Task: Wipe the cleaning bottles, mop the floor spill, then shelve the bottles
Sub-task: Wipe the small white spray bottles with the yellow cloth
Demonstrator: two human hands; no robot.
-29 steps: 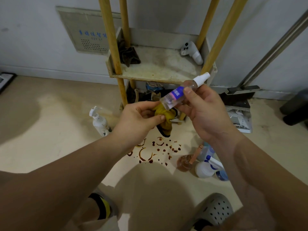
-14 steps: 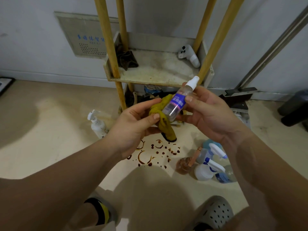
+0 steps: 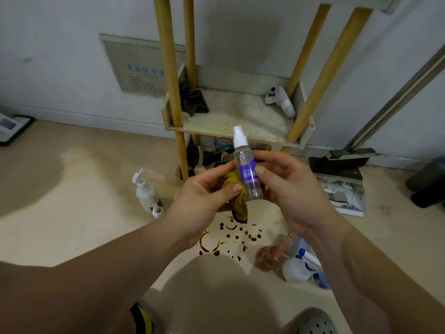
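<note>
The small clear spray bottle (image 3: 246,169), with a purple label and a white cap, is held in the air over the far edge of the brown spill (image 3: 231,239) on the floor. It stands nearly upright, cap uppermost and leaning a little to the left. The right hand (image 3: 291,191) grasps it, thumb on the label at the front and fingers curled round the back. The left hand (image 3: 204,196) is closed round a yellow cloth (image 3: 238,201), thumb on top, holding the cloth against the lower left side of the bottle. The loose end of the cloth hangs down toward the spill, and whether it touches the floor cannot be told. The spill is a scatter of dark drops and ring marks on pale flooring. Left of the spill and well apart from it stands a white pump bottle (image 3: 145,191), speckled with dark spots. Just right of the spill an amber bottle (image 3: 266,259) lies on its side, and beyond it, farther from the spill, sit white spray bottles with blue parts (image 3: 298,270), partly hidden by the right forearm. Behind the spill, against the wall, is a stained shelf (image 3: 231,119) on yellow posts, carrying a dark rag (image 3: 193,103) at its left back corner and a white handheld controller (image 3: 280,102) at its right. To the right of the spill and farther back, a dustpan (image 3: 339,179) lies on the floor.
</note>
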